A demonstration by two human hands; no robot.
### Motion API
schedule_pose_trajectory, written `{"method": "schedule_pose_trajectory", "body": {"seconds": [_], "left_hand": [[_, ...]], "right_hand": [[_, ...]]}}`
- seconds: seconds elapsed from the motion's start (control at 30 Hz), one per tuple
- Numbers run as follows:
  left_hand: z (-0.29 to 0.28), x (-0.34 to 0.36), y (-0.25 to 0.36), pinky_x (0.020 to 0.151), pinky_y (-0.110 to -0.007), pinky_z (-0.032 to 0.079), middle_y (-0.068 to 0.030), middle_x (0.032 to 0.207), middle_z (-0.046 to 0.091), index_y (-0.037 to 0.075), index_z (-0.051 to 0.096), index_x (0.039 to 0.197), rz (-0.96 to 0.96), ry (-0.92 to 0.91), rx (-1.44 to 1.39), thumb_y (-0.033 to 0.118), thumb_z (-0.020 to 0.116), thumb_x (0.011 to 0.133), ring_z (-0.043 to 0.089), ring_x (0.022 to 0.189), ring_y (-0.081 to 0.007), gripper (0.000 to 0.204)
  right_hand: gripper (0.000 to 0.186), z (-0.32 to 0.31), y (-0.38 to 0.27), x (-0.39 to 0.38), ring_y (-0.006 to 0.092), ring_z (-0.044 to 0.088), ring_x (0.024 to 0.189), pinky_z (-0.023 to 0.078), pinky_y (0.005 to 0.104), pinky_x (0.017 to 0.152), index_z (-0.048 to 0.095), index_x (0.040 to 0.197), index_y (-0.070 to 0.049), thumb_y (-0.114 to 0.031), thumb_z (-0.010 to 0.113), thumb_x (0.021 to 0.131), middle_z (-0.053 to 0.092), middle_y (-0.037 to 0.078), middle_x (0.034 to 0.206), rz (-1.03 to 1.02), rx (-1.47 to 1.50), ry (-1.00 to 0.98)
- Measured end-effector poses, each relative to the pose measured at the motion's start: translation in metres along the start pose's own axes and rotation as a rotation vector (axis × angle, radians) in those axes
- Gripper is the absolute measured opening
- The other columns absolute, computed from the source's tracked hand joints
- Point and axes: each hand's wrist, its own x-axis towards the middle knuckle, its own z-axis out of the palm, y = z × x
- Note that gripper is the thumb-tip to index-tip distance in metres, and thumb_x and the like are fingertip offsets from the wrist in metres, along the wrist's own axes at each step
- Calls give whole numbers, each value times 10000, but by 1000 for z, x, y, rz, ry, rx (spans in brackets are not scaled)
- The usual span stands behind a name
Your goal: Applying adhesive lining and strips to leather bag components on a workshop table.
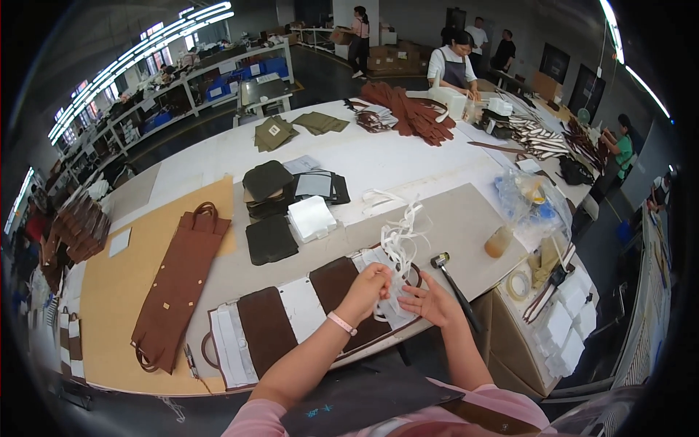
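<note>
My left hand (pixel 373 284), with a pink band at the wrist, is closed in a pinch at a tangle of thin white strips (pixel 403 237). Some strips hang below its fingers; exactly where they are gripped is partly hidden. Beside them my right hand (pixel 431 300) is open, fingers apart and palm turned toward the strips. Under both hands lies a long, flat brown-and-white bag piece (pixel 268 328) with brown loop handles, along the table's near edge. A hammer (pixel 455 288) with a black handle rests just right of my right hand.
A long brown bag piece (pixel 179 291) lies at left, near a slim tool (pixel 191 360). Dark panels (pixel 271 240) and white sheets (pixel 313 217) are stacked ahead. At right are a jar (pixel 499 242), a tape roll (pixel 518 285) and an open carton (pixel 510 342). A co-worker (pixel 455 69) stands across the table.
</note>
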Motion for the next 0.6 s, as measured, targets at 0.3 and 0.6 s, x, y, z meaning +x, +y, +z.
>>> {"method": "schedule_pose_trajectory", "body": {"seconds": [0.3,0.6], "left_hand": [[-3,-48,7,470,-197,265,78,672,396,65,592,1076,-92,-118,213,279,489,1057,312,541,-32,239],[-42,-96,33,497,-218,286,58,632,407,63,614,923,66,-172,269,230,467,1055,338,541,-48,259]], "right_hand": [[395,0,-37,118,193,646,772,533,349,661,523,1262,-81,-90,656,890,672,102,942,-128,316,44],[430,5,-91,123,186,611,905,540,378,801,566,1320,-88,-274,686,953,602,46,932,-230,93,99]]}}
